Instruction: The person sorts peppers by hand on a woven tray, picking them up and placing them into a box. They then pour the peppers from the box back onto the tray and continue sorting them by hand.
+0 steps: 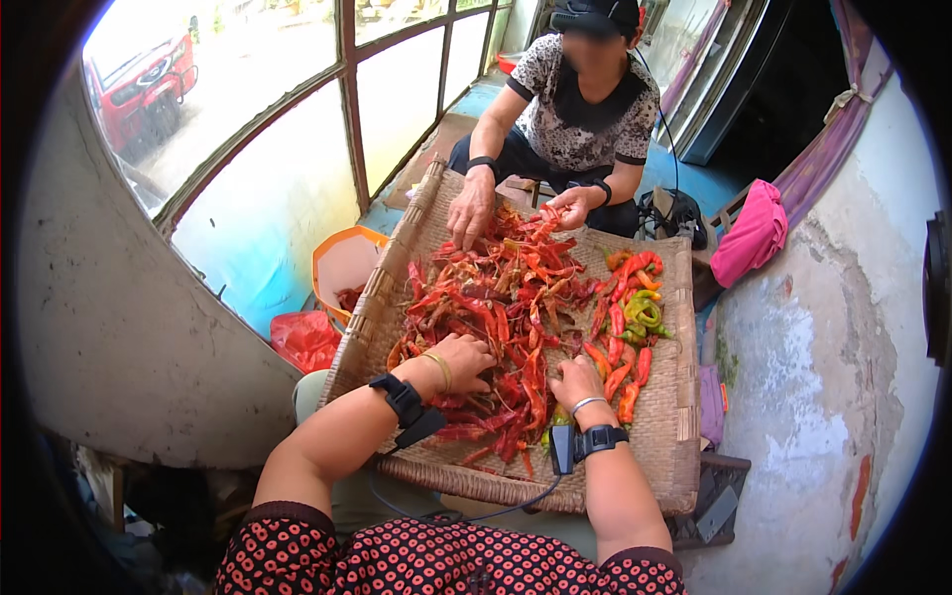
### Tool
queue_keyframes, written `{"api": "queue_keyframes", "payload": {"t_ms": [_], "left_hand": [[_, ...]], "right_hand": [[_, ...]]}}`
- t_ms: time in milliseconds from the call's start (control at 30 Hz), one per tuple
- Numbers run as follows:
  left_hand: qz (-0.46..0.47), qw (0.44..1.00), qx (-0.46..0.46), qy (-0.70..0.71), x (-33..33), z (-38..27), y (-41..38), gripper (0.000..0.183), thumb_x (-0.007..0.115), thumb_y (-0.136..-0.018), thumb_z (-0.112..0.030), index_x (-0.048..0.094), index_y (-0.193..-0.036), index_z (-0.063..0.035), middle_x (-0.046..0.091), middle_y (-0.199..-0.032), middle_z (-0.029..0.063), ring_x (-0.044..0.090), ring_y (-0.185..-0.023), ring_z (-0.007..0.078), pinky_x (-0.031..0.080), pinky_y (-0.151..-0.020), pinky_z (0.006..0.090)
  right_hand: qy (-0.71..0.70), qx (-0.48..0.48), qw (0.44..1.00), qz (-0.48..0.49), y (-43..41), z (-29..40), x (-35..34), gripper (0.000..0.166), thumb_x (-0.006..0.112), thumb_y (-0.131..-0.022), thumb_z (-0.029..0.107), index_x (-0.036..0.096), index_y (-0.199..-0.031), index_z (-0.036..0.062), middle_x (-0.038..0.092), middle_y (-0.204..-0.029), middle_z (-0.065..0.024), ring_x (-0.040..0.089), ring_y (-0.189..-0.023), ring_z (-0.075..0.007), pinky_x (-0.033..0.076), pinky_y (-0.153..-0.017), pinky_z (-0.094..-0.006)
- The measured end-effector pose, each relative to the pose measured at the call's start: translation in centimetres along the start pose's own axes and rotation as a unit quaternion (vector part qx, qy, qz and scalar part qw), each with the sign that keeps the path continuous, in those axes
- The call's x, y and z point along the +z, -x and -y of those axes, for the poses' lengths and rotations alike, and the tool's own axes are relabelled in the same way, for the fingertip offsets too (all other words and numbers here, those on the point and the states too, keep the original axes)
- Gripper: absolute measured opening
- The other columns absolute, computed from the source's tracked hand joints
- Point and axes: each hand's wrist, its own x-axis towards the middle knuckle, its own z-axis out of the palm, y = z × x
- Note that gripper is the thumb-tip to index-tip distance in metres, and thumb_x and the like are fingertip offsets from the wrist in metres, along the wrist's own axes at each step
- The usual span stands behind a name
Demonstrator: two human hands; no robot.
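A wide woven tray (654, 446) lies before me, bearing a heap of dried red chili peppers (483, 312). My left hand (457, 363) rests on the near left part of the heap, its fingers curled down among the peppers. Whether it grips one cannot be told. At the heap's right edge is my right hand (578, 385), fingertips bent down and partly hidden, touching or close to the peppers. Fresher, plump red peppers (616, 327) and twisted green peppers (644, 312) form a separate group along the tray's right side.
Across the tray a co-worker sits, with one hand (473, 208) on the heap and the other (571, 207) at some peppers. An orange-rimmed container (346, 260) and a red plastic bag (305, 338) stand left. Pink cloth (751, 234) hangs at right, near the wall (788, 401).
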Motion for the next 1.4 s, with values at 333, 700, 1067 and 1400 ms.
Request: {"api": "queue_keyframes", "payload": {"t_ms": [333, 700, 1067, 1400], "left_hand": [[-0.026, 0.997, 0.063, 0.037, -0.4, 0.7, -0.1, 0.051, 0.067, -0.064, -0.033, 0.056, -0.106, -0.0067, 0.055, -0.099, 0.0119, 0.05, -0.094, 0.0291, 0.041, -0.081, 0.038], [0.069, 0.997, 0.042, -0.003, -0.5, -0.3, 0.2, 0.071, 0.071, -0.059, -0.039, 0.045, -0.121, -0.0142, 0.044, -0.119, 0.011, 0.037, -0.112, 0.03, 0.032, -0.093, 0.0411], [0.012, 0.999, 0.014, -0.027, 0.6, -0.1, -0.4, 0.055, 0.067, -0.066, -0.029, 0.049, -0.116, -0.0154, 0.047, -0.115, 0.0073, 0.042, -0.108, 0.0263, 0.036, -0.088, 0.0388], [-0.12, 0.992, 0.027, 0.007, 2.2, 0.2, -1.3, 0.05, 0.064, -0.07, -0.023, 0.048, -0.116, -0.0112, 0.049, -0.111, 0.0092, 0.043, -0.105, 0.0281, 0.037, -0.087, 0.0384]], "right_hand": [[0.082, -0.07, 0.99, 0.087, -0.1, 0.1, -1.0, 0.014, 0.058, -0.069, 0.016, 0.063, -0.077, 0.0047, 0.061, -0.08, -0.0163, 0.057, -0.08, -0.0315, 0.046, -0.073, -0.0395], [0.157, -0.012, 0.959, 0.234, -0.1, -0.4, -1.8, 0.028, 0.064, -0.068, 0.022, 0.062, -0.092, 0.0086, 0.06, -0.095, -0.0116, 0.056, -0.091, -0.0269, 0.045, -0.077, -0.0386], [0.129, 0.086, 0.954, 0.258, 0.3, 2.0, -3.6, 0.028, 0.056, -0.073, 0.024, 0.063, -0.094, 0.0074, 0.059, -0.103, -0.0115, 0.056, -0.095, -0.0268, 0.045, -0.079, -0.0371], [0.074, 0.055, 0.989, 0.119, -1.6, -0.9, -0.4, 0.027, 0.049, -0.073, 0.02, 0.063, -0.091, 0.0062, 0.059, -0.096, -0.0171, 0.056, -0.089, -0.0322, 0.046, -0.076, -0.04]]}}
